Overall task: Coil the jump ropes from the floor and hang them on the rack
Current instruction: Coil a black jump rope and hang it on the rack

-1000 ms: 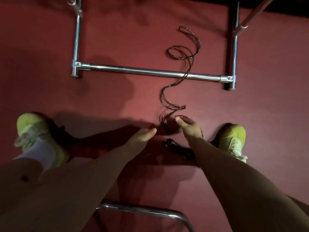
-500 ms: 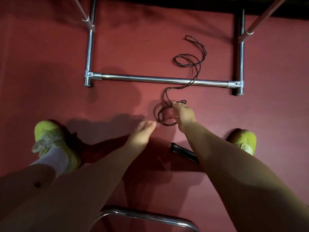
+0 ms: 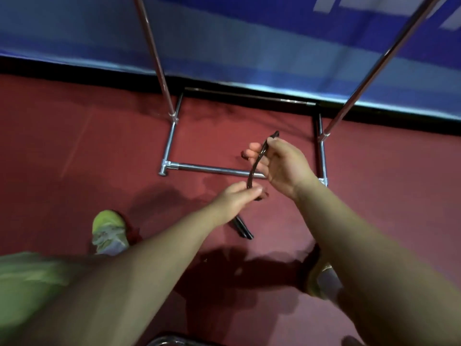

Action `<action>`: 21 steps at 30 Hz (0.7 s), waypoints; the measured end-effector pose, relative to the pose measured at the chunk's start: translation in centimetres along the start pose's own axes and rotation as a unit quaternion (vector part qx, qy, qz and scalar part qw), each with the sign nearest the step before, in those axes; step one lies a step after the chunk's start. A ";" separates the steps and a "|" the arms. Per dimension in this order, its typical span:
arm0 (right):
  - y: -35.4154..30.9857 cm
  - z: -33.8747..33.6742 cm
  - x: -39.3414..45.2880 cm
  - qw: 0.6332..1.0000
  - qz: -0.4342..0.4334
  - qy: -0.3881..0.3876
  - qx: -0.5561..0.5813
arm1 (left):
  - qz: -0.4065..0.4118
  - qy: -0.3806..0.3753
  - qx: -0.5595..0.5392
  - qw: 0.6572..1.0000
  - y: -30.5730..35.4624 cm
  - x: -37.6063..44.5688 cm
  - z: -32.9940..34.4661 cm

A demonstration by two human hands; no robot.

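Both hands have come up off the floor with the jump rope (image 3: 255,166) bunched between them, left hand (image 3: 239,197) pinching its lower end, right hand (image 3: 279,163) gripping the top. Handles (image 3: 243,228) dangle below and could snag, loosening the coil. Beyond, the rack (image 3: 212,169) base stands on red floor (image 3: 74,146) before a blue wall (image 3: 249,46).

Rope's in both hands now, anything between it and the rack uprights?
Nothing visible. The jump rope is held between the left hand and right hand, above the rack base; open air up to the uprights. The top bar is out of frame.
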State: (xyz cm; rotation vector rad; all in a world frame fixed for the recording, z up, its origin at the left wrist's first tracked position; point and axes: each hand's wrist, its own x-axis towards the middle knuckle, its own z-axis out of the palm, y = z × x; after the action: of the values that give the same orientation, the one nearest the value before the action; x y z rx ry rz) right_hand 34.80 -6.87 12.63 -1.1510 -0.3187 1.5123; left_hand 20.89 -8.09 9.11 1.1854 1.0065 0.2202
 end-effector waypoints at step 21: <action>-3.6 6.4 -10.9 0.935 -0.118 -0.093 -0.322 | 0.164 0.121 -0.152 0.967 13.0 -7.8 -4.4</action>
State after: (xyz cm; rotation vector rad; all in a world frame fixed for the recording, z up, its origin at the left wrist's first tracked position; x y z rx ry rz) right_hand 30.52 -12.75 23.56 -1.4072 -1.1065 1.3352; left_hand 17.66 -4.71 24.12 1.0513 0.9410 0.7719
